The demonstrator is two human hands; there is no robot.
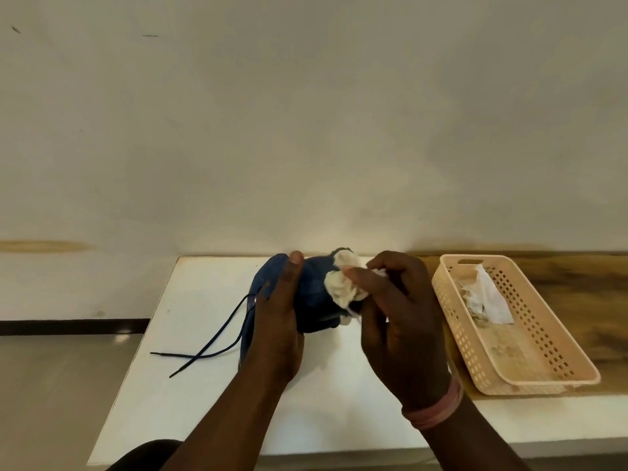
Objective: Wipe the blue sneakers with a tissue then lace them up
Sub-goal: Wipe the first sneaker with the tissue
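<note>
Head view: wiping one blue sneaker over the white table

I see my left hand gripping the blue sneaker above the white table, its dark laces trailing onto the tabletop; my right hand pinches a crumpled tissue against the shoe. A peach plastic basket with used tissues sits just right
</note>
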